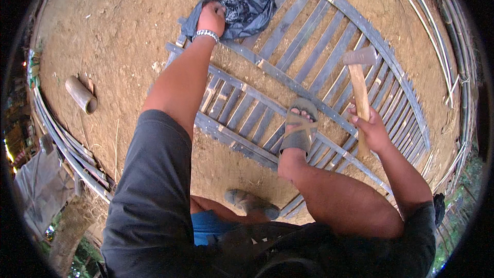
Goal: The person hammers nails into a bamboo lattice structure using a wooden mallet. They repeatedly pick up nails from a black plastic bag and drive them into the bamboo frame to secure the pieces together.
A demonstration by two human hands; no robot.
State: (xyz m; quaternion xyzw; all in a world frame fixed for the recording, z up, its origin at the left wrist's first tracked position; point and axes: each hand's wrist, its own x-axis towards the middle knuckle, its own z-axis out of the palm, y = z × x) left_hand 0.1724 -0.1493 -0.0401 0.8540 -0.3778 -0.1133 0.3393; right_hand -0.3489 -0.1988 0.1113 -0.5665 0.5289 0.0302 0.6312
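Note:
My left hand (212, 18), with a braided band at its wrist, reaches into the mouth of a black plastic bag (260, 7). Its fingers are curled, and what they hold, if anything, is hidden. Small shiny bits, perhaps nails, show inside the bag, which lies on the far left end of a slatted bamboo panel (303, 46). My right hand (373, 133) is wrapped round the wooden handle of a hatchet (360, 87). The hatchet's grey-brown head points away from me, above the panel's slats.
A second, narrower slatted panel (239, 103) lies nearer, with my sandalled foot (299, 126) over it. A cut bamboo tube (81, 94) rests on the dirt ground (123, 31) at the left. Long bamboo poles (432, 31) lie along the right side. Another sandal (252, 203) shows below.

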